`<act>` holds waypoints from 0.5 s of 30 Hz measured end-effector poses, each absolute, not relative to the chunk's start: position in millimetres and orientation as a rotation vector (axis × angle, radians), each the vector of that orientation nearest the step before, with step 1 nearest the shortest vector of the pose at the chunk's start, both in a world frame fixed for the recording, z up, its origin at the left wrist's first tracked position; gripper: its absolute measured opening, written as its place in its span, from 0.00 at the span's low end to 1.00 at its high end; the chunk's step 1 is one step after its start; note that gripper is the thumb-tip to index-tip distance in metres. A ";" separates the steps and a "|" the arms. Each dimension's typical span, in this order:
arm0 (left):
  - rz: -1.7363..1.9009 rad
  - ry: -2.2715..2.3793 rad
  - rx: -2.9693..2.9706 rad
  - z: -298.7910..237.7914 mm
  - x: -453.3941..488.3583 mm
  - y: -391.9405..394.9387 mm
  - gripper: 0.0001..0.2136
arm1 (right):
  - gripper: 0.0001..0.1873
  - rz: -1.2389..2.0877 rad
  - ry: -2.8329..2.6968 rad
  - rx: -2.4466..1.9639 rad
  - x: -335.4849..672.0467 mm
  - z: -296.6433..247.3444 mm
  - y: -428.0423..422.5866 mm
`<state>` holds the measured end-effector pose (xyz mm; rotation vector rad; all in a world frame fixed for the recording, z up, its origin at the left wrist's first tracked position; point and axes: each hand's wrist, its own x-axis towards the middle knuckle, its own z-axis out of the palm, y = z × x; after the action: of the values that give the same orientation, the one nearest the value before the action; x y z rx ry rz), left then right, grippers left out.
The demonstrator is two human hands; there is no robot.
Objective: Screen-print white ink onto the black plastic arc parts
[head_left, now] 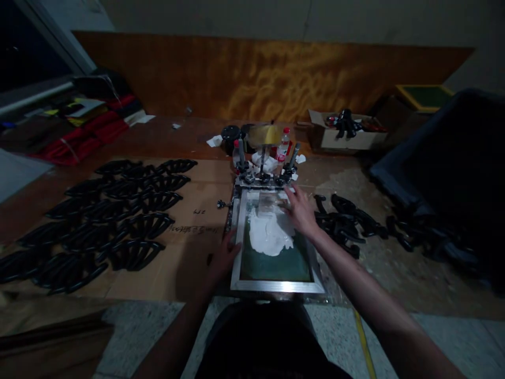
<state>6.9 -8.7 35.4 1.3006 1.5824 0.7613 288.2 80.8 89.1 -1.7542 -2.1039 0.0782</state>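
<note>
A screen printing frame (278, 287) with a metal border and a green mesh lies in front of me. White ink (270, 237) is spread over the upper middle of the mesh. A pale, see-through squeegee (270, 202) rests at the far end of the ink. My right hand (302, 210) reaches over the frame's right side, thumb and fingers around the squeegee's right end. At the left bar of the frame is my left hand (226, 255), its fingers closed on the edge; their undersides are hidden. Hinge clamps (264, 179) hold the frame's far end.
Rows of black curved, ribbed parts (134, 252) lie on cardboard (197, 181) at left. More black parts (351, 218) are heaped at right. Behind the clamps stand a bottle (283, 145) and a black tub (231, 138). A cardboard box (347, 138) sits at back right.
</note>
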 end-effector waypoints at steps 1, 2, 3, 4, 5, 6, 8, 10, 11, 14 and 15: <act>0.748 1.564 1.287 24.2 7.4 -6.6 0.29 | 0.33 0.070 -2.207 -1.720 273.0 92.0 86.4; 0.743 1.542 1.274 14.0 7.3 -4.5 0.30 | 0.30 0.091 -2.308 -1.719 259.1 94.0 90.3; 0.745 1.519 1.259 5.1 6.7 -2.6 0.30 | 0.25 0.135 -2.403 -1.735 247.7 94.7 92.1; 0.758 1.496 1.242 -2.2 5.7 -1.2 0.31 | 0.19 0.191 -2.490 -1.754 239.3 94.1 91.3; 0.774 1.471 1.223 -7.9 4.7 -0.2 0.31 | 0.15 0.244 -2.559 -1.769 234.1 92.2 87.6; 0.788 1.446 1.207 -12.0 3.7 0.3 0.32 | 0.12 0.286 -2.605 -1.775 231.8 89.4 81.3; 0.813 1.406 1.192 -15.9 2.4 0.2 0.31 | 0.10 0.324 -2.693 -1.708 234.9 82.9 62.7; 0.820 1.401 1.188 -15.4 2.2 -0.6 0.30 | 0.12 0.343 -2.828 -1.507 244.0 78.9 42.7; 0.813 1.406 1.186 -14.1 2.5 -1.1 0.30 | 0.12 0.357 -2.893 -1.376 249.1 78.5 35.0; 0.794 1.439 1.186 -9.1 4.1 -2.7 0.30 | 0.11 0.413 -2.983 -1.106 259.2 81.5 27.6; 0.798 1.451 1.190 -7.8 4.8 -3.2 0.30 | 0.10 0.415 -2.968 -1.110 259.7 82.2 29.3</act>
<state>4.8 -3.2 -7.8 1.1895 1.4507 0.7980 259.7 29.3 82.2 -1.1102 -2.9680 0.4150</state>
